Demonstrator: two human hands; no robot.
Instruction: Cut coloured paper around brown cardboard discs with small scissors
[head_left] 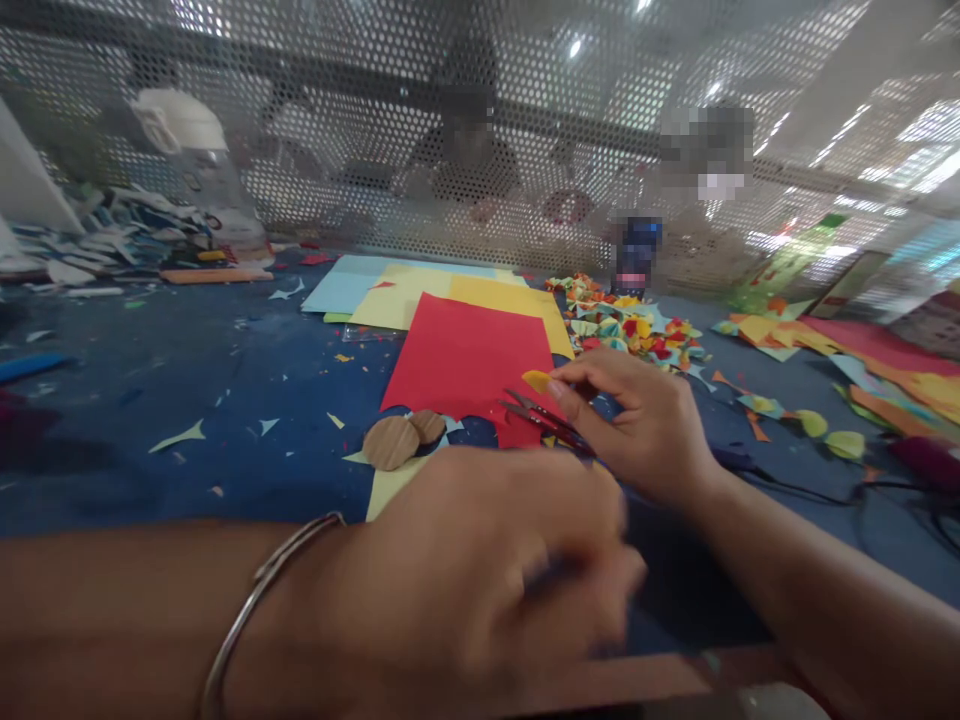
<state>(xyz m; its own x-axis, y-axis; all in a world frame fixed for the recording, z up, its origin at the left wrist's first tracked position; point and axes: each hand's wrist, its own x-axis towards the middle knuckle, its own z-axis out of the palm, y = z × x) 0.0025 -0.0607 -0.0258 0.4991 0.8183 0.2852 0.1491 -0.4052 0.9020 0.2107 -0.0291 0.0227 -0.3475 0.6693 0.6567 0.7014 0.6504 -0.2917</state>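
My right hand [637, 420] pinches a small yellow paper piece [537, 380] between thumb and fingertips, above the red paper. Just below it are scissors [544, 413] with their blades slightly apart; my hands hide the handles, so whether a hand touches them I cannot tell. My left hand [480, 560], motion-blurred, crosses the foreground with curled fingers. What it holds, if anything, is hidden. Beyond both hands lies a sheet of red paper [472, 355] with a scalloped near edge. Two round wooden discs [391, 443] rest at that edge, beside pale green paper [386, 490].
Yellow [551, 310] and light blue sheets [337, 283] lie behind the red one. Colourful paper cuttings [637, 330] are heaped at back right. A bottle with a white lid [225, 200] stands at back left. A perforated metal screen [337, 180] closes off the far side; people show behind it.
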